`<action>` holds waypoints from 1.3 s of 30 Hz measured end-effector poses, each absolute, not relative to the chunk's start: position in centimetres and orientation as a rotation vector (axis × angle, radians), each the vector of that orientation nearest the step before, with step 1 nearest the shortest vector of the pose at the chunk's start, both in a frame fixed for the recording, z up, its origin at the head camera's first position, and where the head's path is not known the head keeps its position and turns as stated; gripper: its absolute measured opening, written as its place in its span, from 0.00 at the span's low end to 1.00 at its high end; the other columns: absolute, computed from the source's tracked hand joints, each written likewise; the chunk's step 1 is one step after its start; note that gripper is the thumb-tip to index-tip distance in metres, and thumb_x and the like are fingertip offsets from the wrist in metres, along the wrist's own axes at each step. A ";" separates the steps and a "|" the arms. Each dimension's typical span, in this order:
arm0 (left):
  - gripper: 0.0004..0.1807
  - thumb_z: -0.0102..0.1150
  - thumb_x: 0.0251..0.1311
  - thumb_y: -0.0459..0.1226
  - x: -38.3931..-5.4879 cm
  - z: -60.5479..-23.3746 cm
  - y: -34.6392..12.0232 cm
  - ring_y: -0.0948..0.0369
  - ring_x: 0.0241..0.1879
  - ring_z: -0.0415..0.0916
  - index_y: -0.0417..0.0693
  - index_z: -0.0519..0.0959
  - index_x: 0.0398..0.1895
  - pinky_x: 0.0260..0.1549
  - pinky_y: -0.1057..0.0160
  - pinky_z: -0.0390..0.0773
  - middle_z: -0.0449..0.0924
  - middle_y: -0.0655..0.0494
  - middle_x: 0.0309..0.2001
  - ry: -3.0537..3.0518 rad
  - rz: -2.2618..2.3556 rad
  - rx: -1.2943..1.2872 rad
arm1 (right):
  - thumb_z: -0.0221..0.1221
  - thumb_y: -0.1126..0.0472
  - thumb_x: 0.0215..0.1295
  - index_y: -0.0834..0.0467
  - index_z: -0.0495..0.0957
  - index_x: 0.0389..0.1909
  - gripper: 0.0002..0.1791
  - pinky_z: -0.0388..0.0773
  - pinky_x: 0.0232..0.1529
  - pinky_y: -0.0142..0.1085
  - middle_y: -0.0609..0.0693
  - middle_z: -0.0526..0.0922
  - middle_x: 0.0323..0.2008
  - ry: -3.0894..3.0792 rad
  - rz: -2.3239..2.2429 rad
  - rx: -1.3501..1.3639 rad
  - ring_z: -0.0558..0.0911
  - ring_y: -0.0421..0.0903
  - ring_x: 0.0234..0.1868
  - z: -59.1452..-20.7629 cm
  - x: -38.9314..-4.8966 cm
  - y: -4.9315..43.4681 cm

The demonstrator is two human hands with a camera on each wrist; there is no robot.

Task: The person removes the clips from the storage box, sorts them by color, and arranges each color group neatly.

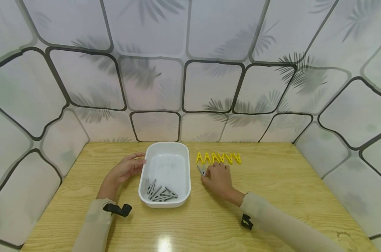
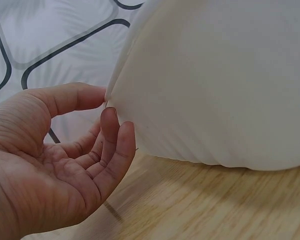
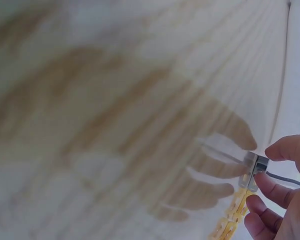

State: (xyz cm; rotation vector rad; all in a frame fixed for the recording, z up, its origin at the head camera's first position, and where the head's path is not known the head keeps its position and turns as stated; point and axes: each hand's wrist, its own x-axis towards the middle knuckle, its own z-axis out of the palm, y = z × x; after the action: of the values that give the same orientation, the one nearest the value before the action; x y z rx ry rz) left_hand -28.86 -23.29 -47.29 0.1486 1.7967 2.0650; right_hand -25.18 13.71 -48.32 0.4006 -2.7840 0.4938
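Observation:
A white plastic tray [image 1: 167, 168] stands on the table, with several grey clothespins [image 1: 160, 193] heaped at its near end. My left hand [image 1: 128, 169] is at the tray's left side; in the left wrist view its thumb touches the rim and its other fingers bend loosely beside the wall. Right of the tray, my right hand [image 1: 218, 178] pinches a grey clothespin [image 1: 202, 170] between thumb and forefinger, low over the table. Just beyond it runs a row of several yellow clothespins [image 1: 207, 158], some pointing away and others toward me.
The wooden table [image 1: 272, 182] ends at patterned wall covering [image 1: 209, 84] at the back and both sides. Black straps [image 1: 118, 209] are on both sleeves. A pale, blurred surface [image 3: 90, 125] fills much of the right wrist view.

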 end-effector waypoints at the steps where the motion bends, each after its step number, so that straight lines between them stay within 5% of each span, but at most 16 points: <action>1: 0.31 0.52 0.74 0.31 -28.8 -47.3 -23.3 0.67 0.40 0.85 0.28 0.56 0.73 0.42 0.68 0.85 0.87 0.62 0.42 1.794 2.067 0.146 | 0.69 0.53 0.57 0.53 0.78 0.20 0.13 0.67 0.47 0.51 0.49 0.75 0.27 -2.791 0.502 0.393 0.72 0.51 0.34 -48.2 -25.2 13.7; 10: 0.30 0.54 0.73 0.32 -29.0 -47.4 -23.2 0.67 0.41 0.85 0.29 0.57 0.73 0.43 0.67 0.85 0.86 0.63 0.43 1.803 2.064 0.119 | 0.72 0.51 0.57 0.55 0.82 0.29 0.13 0.70 0.45 0.52 0.54 0.80 0.33 -2.751 0.505 0.403 0.74 0.54 0.37 -47.1 -25.8 13.9; 24: 0.32 0.53 0.74 0.32 -28.8 -47.2 -23.3 0.68 0.42 0.85 0.29 0.55 0.75 0.43 0.68 0.85 0.86 0.63 0.43 1.763 2.080 0.128 | 0.71 0.62 0.61 0.58 0.83 0.40 0.09 0.76 0.40 0.40 0.51 0.81 0.36 -2.532 0.785 0.949 0.78 0.50 0.39 -41.5 -26.9 11.3; 39: 0.28 0.53 0.74 0.31 -28.9 -47.3 -23.5 0.67 0.41 0.85 0.31 0.60 0.72 0.43 0.68 0.85 0.86 0.62 0.43 1.765 2.091 0.145 | 0.71 0.47 0.61 0.51 0.84 0.47 0.17 0.69 0.52 0.42 0.48 0.80 0.44 -2.665 0.234 1.515 0.73 0.45 0.46 -40.6 -25.9 6.8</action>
State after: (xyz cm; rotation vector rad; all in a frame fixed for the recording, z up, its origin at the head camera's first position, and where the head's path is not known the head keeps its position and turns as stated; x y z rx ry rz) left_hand -28.88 -23.46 -47.32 0.1446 1.7647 2.0912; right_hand -25.86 6.76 -40.59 1.5153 -2.6649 0.2338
